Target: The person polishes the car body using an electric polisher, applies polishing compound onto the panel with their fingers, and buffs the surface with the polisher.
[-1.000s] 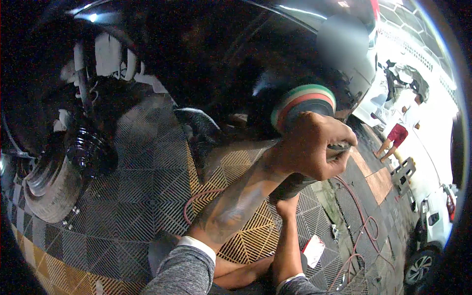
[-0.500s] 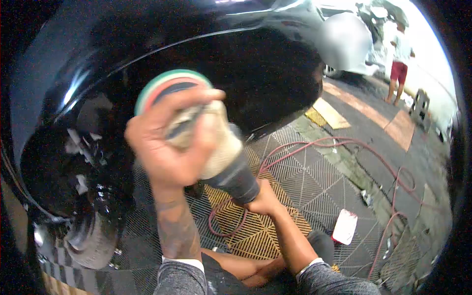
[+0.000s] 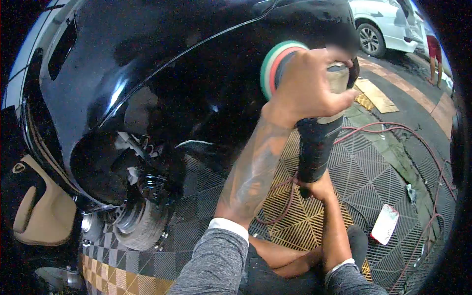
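Observation:
My left hand [image 3: 301, 88] is wrapped over the head of a car polisher [image 3: 318, 147], with its thumb on the tan body. At the lower end, my right hand [image 3: 319, 187] grips the polisher's black rear handle. The round polishing pad [image 3: 269, 73], ringed in green, white and red, stands edge-on against or very near the glossy black car panel [image 3: 196, 83]. I cannot tell whether the pad touches it. Below the panel, an exposed wheel [image 3: 142, 228] shows at the lower left.
A red hose [image 3: 393, 126] curls over the grey and yellow grid mat [image 3: 354, 157]. A white, red-edged object [image 3: 385, 224] lies to the right. Farther off are flat cardboard [image 3: 381, 96], a white car [image 3: 388, 24] and a person's legs [image 3: 434, 59]. A brown trim panel [image 3: 49, 216] stands left.
The polisher and both hands have moved right along the black panel, and the tool now stands more upright. My view has turned left, bringing the brown trim panel into sight.

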The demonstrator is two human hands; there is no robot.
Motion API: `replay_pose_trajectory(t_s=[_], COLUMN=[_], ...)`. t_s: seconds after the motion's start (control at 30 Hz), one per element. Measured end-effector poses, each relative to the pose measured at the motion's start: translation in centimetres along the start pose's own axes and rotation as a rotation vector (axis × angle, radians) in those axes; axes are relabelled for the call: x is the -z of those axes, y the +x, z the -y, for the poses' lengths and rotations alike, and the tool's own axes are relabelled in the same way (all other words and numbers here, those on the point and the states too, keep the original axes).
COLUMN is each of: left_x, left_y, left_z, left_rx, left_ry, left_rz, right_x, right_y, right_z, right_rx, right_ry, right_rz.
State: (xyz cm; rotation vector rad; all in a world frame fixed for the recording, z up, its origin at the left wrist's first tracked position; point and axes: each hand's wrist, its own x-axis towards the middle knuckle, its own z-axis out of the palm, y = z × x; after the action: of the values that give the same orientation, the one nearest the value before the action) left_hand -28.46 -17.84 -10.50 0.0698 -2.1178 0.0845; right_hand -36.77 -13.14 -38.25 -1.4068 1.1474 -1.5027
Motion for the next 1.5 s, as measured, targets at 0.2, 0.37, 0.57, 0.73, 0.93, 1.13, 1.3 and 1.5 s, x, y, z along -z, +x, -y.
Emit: replay_pose_trajectory(t_s=[0.2, 0.37, 0.57, 0.73, 0.93, 1.13, 1.3, 1.5], left_x=[3.3, 12.2, 23.8, 24.1, 14.9, 5.8, 0.5, 0.6], left_y=[-2.3, -5.8, -8.2, -8.1, -3.8, 3.2, 7.4, 5.5], left_z=[-1.7, -5.9, -9.2, -9.2, -6.4, -2.8, -1.5, -0.4], left_rx=[0.092, 0.248, 0.304, 0.293, 0.306, 0.191, 0.270, 0.069], left_ry=[0.164, 0.200, 0.145, 0.163, 0.057, -0.065, -0.160, 0.041], left_rz=[-0.023, -0.153, -0.461, -0.305, -0.120, 0.088, 0.111, 0.035], right_x=[-2.7, -6.5, -7.5, -8.2, -6.1, -0.2, -0.2, -2.3], right_y=[-1.0, -1.4, 0.2, -0.8, -0.9, 0.9, 1.1, 0.6], right_z=[1.2, 2.9, 10.6, 9.6, 6.1, 5.1, 4.7, 3.2], right_rx=[0.066, 0.240, 0.503, 0.588, 0.396, 0.268, 0.248, 0.253], right_ry=[-0.078, -0.111, -0.079, -0.071, 0.132, 0.152, 0.089, 0.143], right_rz=[0.073, 0.271, 0.288, 0.410, 0.177, 0.002, -0.157, -0.201])
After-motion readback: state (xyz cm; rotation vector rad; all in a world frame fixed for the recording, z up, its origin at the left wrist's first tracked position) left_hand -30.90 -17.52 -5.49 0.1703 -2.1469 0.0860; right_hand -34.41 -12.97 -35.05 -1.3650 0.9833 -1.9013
